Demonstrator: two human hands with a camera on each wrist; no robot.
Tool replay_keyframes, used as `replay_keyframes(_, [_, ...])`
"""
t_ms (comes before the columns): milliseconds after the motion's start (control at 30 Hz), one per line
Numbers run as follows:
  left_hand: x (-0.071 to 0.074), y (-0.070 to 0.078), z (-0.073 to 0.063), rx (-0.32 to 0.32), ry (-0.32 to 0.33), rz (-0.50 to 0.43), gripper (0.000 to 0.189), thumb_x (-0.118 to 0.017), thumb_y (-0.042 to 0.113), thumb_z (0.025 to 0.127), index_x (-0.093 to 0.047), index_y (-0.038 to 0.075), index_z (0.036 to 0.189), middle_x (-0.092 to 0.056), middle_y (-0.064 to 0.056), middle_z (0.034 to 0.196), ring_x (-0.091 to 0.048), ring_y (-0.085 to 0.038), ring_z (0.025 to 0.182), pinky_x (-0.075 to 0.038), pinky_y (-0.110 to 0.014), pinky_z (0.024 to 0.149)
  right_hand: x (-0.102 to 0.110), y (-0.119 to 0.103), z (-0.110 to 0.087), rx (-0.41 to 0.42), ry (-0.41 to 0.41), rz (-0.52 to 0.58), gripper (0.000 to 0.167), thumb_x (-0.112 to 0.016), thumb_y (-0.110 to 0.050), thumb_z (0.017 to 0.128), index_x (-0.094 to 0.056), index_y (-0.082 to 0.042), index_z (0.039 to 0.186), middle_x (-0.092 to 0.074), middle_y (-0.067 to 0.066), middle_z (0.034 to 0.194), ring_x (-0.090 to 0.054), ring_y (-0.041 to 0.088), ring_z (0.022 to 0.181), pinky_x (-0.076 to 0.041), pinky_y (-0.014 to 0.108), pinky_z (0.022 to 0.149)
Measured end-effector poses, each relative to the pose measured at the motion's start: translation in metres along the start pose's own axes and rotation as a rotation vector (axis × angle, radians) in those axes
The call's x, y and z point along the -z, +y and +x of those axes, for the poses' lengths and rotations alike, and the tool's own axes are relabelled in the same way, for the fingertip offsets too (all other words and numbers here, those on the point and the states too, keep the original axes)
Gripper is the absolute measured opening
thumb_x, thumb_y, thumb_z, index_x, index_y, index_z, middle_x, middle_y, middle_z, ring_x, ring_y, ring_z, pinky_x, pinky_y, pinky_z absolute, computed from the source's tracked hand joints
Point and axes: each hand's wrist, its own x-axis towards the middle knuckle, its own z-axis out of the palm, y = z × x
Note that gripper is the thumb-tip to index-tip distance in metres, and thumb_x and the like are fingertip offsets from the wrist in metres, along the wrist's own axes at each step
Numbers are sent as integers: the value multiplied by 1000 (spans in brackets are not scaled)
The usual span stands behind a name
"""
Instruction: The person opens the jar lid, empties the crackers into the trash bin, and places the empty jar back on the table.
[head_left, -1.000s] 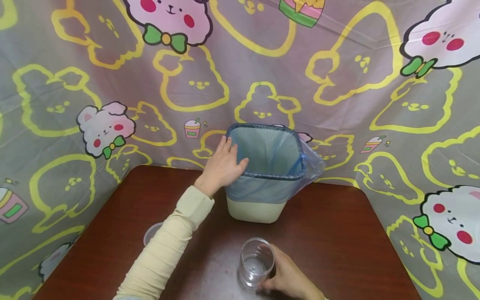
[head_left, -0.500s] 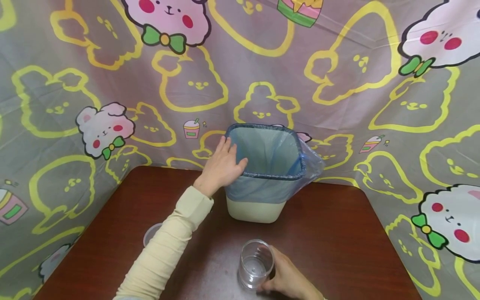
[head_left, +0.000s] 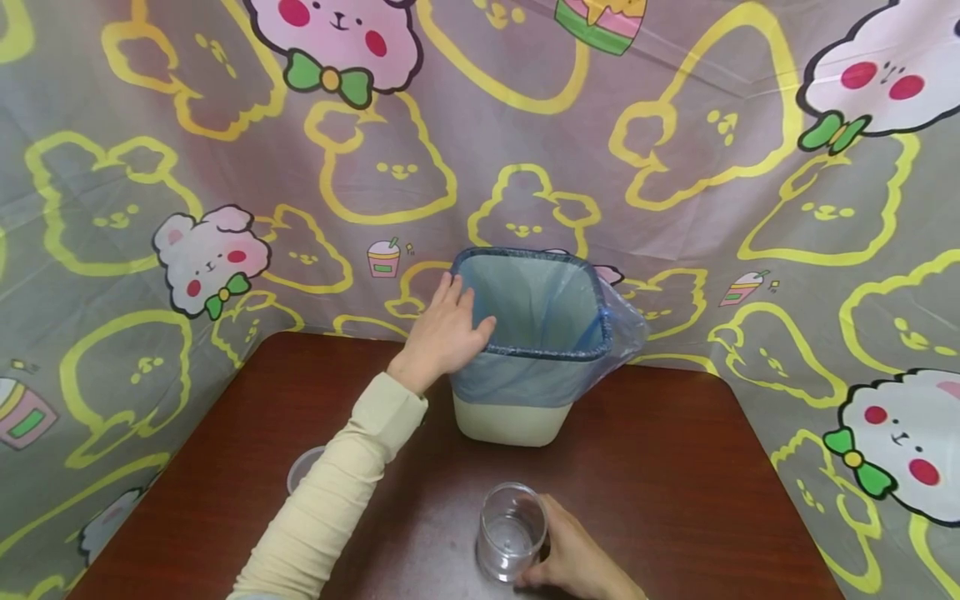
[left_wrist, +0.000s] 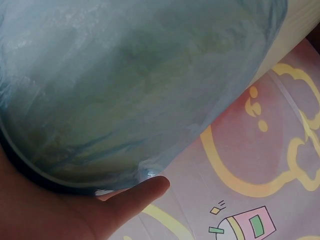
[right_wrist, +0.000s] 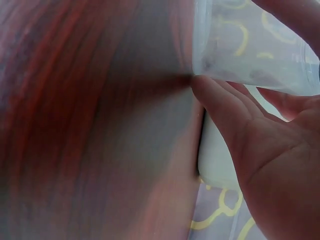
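Observation:
At the back of the table stands a cream trash bin (head_left: 512,423) lined with a thin blue translucent bag (head_left: 517,379). My left hand (head_left: 444,333) lies on the bin's left rim, fingers straight and thumb out over the edge. In the left wrist view, the liner (left_wrist: 140,85) fills much of the picture, with the left hand (left_wrist: 95,210) along its rim. Near the front, my right hand (head_left: 573,554) grips a clear glass cup (head_left: 512,533) from its right side. The right wrist view has the right hand's fingers (right_wrist: 220,97) around the glass wall, low by the tabletop.
A round clear plastic lid or dish (head_left: 302,467) lies at left, partly hidden by my left sleeve (head_left: 330,492). The dark red-brown table (head_left: 652,492) is enclosed by a patterned cloth (head_left: 675,225) at the back and both sides.
The glass cup and right hand have shifted very slightly towards the front edge. My left hand stays on the bin's rim.

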Motion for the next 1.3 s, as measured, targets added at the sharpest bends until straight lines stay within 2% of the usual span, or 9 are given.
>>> replay_keyframes(233, [0, 0, 1, -5, -2, 1, 71, -34, 50, 100, -29, -1, 150, -13, -19, 161, 2, -30, 151, -12, -44, 122, -2, 0, -1, -11, 15, 4, 91, -93, -20, 49, -53, -11, 130, -62, 1, 114, -60, 15, 102, -50, 29, 90])
replay_keyframes(500, [0, 0, 2, -4, -6, 7, 71, -34, 49, 100, -28, -1, 150, -12, -19, 161, 2, -30, 151, -12, -44, 122, -4, 2, -2, -28, 27, -40, 97, -93, -19, 46, -50, -22, 133, -61, -3, 121, -59, 14, 110, -48, 31, 97])
replay_keyframes(900, [-1, -2, 2, -1, 5, 5, 71, -34, 49, 100, -29, -1, 150, -13, -19, 161, 2, -31, 151, -13, -45, 122, -6, 5, 0, -21, 29, -37, 100, -92, -17, 46, -48, -21, 136, -59, -6, 126, -58, 16, 113, -46, 31, 99])
replay_keyframes(1133, [-2, -3, 3, -3, 18, -1, 71, -32, 51, 100, -30, 1, 150, -12, -19, 161, 1, -31, 151, -13, -49, 121, -6, 7, -1, 34, 38, -20, 98, -92, -16, 45, -50, -13, 134, -60, -1, 125, -59, 18, 111, -46, 29, 98])
replay_keyframes(1300, [-5, -2, 6, -30, 37, -41, 72, -26, 55, 100, -34, 2, 149, -13, -20, 161, -1, -34, 151, -13, -53, 120, -3, 9, -4, 62, 28, -13, 96, -91, -15, 48, -50, -14, 135, -58, -1, 126, -57, 16, 113, -45, 27, 98])
